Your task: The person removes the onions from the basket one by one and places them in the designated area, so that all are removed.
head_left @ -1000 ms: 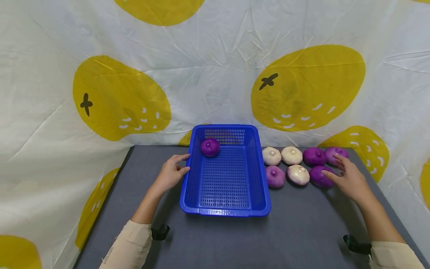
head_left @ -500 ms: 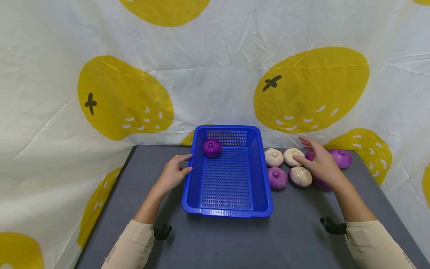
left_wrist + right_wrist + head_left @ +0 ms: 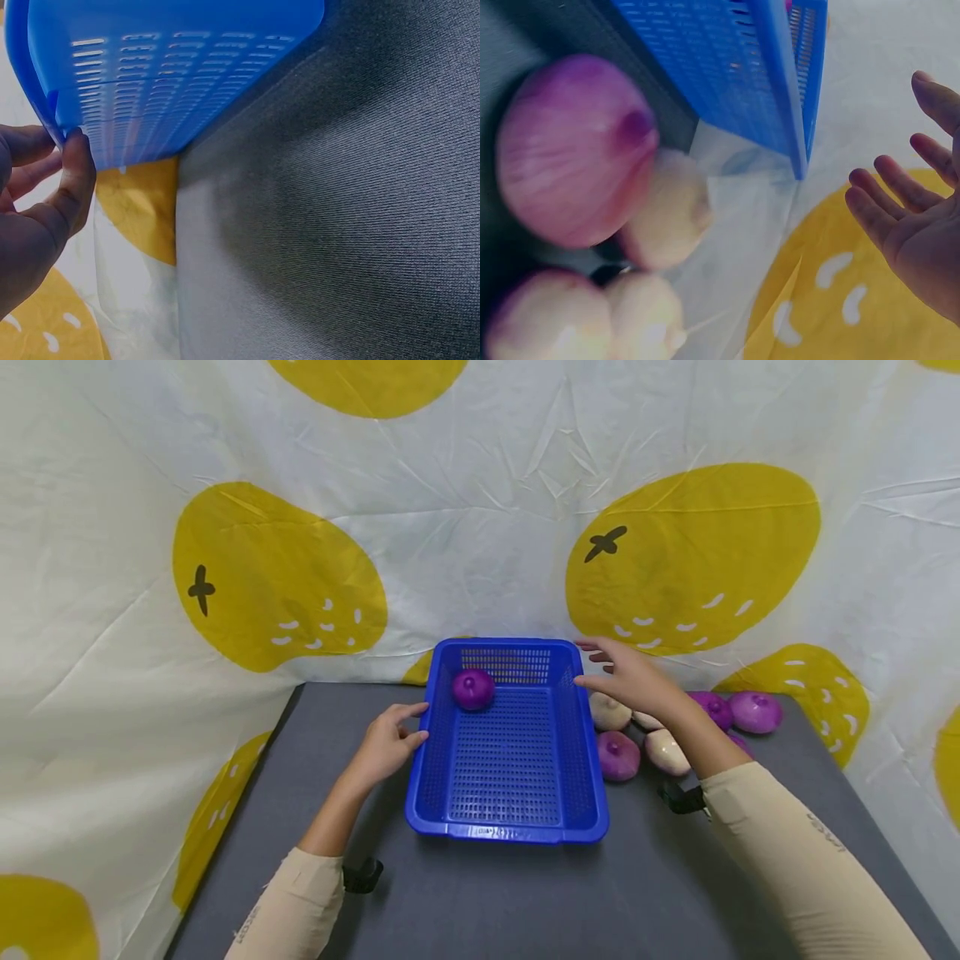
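Note:
A blue plastic basket [image 3: 504,832] stands on the grey table with a purple onion [image 3: 473,689] inside, near its back left corner. My left hand [image 3: 384,750] pinches the left rim; in the left wrist view the thumb [image 3: 77,176] is against the rim's outer side. My right hand [image 3: 626,679], fingers spread and holding nothing, hovers by the basket's back right corner. Below it, right of the basket, lie a pinkish-purple onion [image 3: 577,154], a white onion [image 3: 667,753] and several others, some partly hidden by my right hand and forearm.
A white cloth [image 3: 480,560] printed with yellow fruit hangs close behind the table. The grey table [image 3: 525,902] extends in front of the basket and to its left. Purple onions [image 3: 756,712] sit near the back right edge.
My right hand has moved left from the purple onions at the far right, over the white ones, to the basket's back right corner. My left hand stays at the left rim.

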### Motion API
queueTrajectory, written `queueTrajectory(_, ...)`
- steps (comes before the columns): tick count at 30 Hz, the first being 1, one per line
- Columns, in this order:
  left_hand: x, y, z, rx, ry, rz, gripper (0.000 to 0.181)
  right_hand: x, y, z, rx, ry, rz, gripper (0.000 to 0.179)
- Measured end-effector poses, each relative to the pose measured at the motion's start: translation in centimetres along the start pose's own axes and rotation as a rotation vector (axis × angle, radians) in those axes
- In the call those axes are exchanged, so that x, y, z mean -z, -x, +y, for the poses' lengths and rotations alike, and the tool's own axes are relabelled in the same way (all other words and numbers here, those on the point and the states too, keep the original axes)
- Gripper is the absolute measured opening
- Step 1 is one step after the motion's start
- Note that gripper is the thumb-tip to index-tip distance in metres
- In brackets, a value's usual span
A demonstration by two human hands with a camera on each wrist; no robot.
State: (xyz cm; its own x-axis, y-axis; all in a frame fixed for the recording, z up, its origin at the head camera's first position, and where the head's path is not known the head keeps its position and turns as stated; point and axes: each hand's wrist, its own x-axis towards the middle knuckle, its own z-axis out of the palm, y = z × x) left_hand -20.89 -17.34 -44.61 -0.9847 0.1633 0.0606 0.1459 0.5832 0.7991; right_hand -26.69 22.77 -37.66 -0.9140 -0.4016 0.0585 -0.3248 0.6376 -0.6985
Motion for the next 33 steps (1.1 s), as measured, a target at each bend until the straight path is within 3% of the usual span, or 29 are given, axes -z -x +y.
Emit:
queueTrajectory(13,0.4,-0.1,-0.2,-0.013,0.003,0.000,0.048,-4.4,-7.0,-2.1,0.030,0.098,-0.144,0.063)
queueTrajectory(21,0.1,0.1,-0.3,-0.018,0.023,-0.004,0.048,-7.1,-9.4,-2.4,0.023,0.183,-0.254,0.061)
queueTrajectory(33,0.1,0.0,-0.3,-0.020,0.032,-0.003,0.049,-11.3,-11.8,-3.0,0.024,0.191,-0.276,0.068)
